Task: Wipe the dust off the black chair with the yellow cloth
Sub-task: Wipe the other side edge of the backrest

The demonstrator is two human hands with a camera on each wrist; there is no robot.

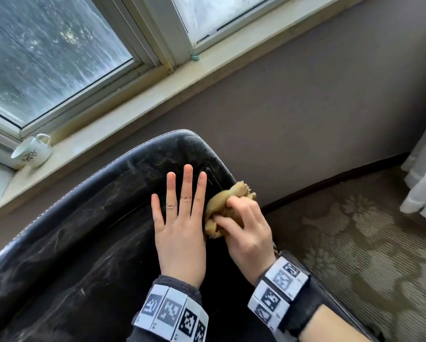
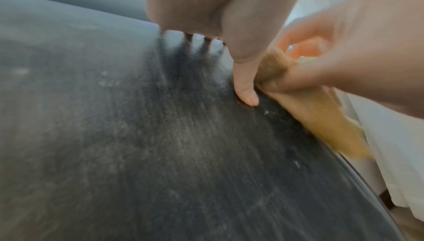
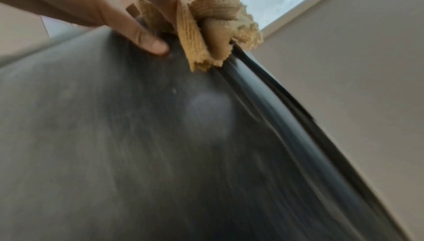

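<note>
One bunched yellow waffle-weave cloth (image 1: 225,210) sits at the right edge of the dusty black leather chair (image 1: 88,218), crumpled inside the curled fingers of the right hand (image 1: 247,233). Just left of it, the left hand (image 1: 181,228) lies flat on the leather with its fingers straight and spread, holding nothing. Grey dust streaks cover most of the chair; the wrist views are blurred, so how firmly the cloth presses is hard to say. Wadded this tightly, it may skim over the dust, or slip off the rounded edge toward the patterned carpet (image 1: 355,243).
</note>
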